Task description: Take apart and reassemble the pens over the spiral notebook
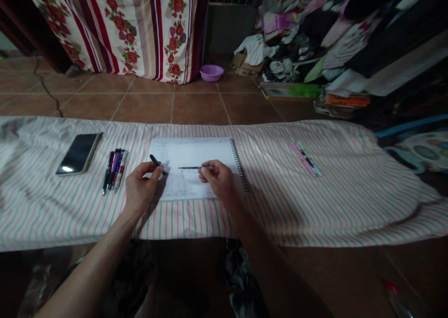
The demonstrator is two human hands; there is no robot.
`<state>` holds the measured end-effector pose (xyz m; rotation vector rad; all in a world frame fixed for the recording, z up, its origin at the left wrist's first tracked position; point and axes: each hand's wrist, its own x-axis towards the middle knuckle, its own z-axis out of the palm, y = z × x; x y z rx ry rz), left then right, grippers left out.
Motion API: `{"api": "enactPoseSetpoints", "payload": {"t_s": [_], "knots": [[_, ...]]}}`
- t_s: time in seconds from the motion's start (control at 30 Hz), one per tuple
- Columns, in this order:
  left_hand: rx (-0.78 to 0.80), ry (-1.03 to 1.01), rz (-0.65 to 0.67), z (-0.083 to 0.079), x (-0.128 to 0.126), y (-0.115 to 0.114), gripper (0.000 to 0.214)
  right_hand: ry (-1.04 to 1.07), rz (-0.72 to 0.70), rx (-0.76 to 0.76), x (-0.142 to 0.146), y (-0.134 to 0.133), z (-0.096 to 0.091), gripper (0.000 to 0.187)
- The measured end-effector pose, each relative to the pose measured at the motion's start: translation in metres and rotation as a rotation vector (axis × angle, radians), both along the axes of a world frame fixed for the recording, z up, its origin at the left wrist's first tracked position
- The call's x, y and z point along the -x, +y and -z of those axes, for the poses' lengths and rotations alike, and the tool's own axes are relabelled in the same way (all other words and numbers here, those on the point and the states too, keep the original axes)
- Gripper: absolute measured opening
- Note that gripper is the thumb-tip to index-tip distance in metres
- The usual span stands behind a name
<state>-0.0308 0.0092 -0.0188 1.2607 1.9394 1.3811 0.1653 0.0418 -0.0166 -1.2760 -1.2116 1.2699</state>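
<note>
My left hand point(143, 186) is closed on a short black pen part point(155, 160), either a cap or a barrel, held at a slant above the notebook's left side. Between the fingertips of my right hand point(219, 180) is a thin dark pen refill point(189, 168), level and with its narrow end towards the left. Part of it is hidden by the fingers. Under both hands lies an open spiral notebook point(199, 147), its wire binding on the right and faint writing on the page. Left of my left hand lies a row of several pens point(114, 168).
A striped cloth point(280, 206) covers the low table. A smartphone point(80, 153) lies at the left, and a few pink and green pens point(305, 159) at the right. Beyond are a floral curtain point(140, 28), a purple basin point(211, 73) and a heap of clothes point(297, 33).
</note>
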Motion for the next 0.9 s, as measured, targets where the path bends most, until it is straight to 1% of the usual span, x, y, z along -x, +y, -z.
{"api": "enactPoseSetpoints", "payload": {"t_s": [0.13, 0.2, 0.27, 0.33, 0.43, 0.53, 0.7, 0.9], "knots": [[0.021, -0.04, -0.015, 0.002, 0.005, 0.001, 0.034, -0.032, -0.035, -0.031, 0.007, 0.001, 0.007, 0.014], [0.027, -0.033, -0.026, 0.001, 0.009, 0.002, 0.035, -0.038, -0.039, -0.027, 0.009, 0.001, 0.009, 0.013], [0.022, -0.015, -0.032, 0.001, 0.013, 0.002, 0.034, -0.096, -0.044, -0.036, 0.01, 0.001, 0.009, 0.012], [0.022, -0.003, -0.029, 0.0, 0.014, 0.003, 0.034, -0.247, -0.053, -0.091, 0.009, 0.0, 0.006, 0.01], [0.037, 0.005, -0.021, -0.002, 0.014, 0.002, 0.035, -0.557, -0.065, -0.214, 0.008, -0.004, 0.001, 0.006], [0.047, 0.005, -0.014, -0.003, 0.013, 0.003, 0.034, -0.744, -0.071, -0.285, 0.007, -0.007, -0.004, 0.006], [0.042, -0.046, -0.024, -0.003, 0.013, 0.005, 0.035, -0.874, -0.095, -0.343, 0.006, -0.01, -0.006, 0.009], [0.023, -0.079, -0.036, -0.003, 0.011, 0.006, 0.035, -0.899, -0.098, -0.346, 0.004, -0.01, -0.003, 0.015]]}}
